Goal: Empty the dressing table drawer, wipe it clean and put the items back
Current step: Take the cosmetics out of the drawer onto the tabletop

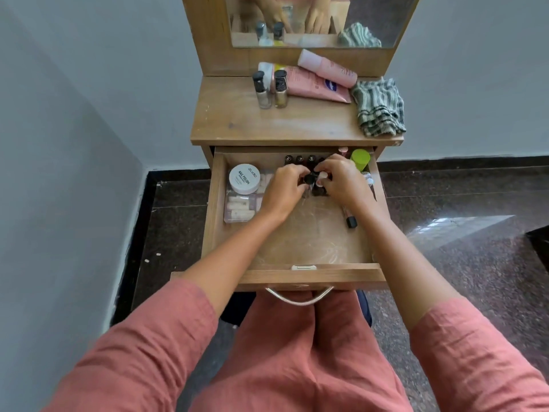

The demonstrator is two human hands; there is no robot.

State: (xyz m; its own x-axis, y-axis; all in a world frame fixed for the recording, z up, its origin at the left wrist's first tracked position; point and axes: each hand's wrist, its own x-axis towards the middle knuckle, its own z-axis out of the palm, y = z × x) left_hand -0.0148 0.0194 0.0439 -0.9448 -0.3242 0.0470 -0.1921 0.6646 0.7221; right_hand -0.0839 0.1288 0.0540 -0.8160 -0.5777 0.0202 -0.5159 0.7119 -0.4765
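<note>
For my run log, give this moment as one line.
phase: emptying | left hand: black-capped bottle | right hand: pink-capped bottle | drawer: open

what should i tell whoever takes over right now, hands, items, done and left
Left hand: grip closed on a small black-capped bottle in the open wooden drawer.
Right hand: grip on a pale pink-capped bottle beside it.
Already out on the wooden tabletop: two black-capped nail polish bottles, pink tubes; the striped green cloth lies unused.
Still in the drawer: white-lidded nail polish jar, clear box of small tubes, row of dark bottles, green-capped container, black-tipped pen.
Left: finish emptying, wipe, refill.
</note>
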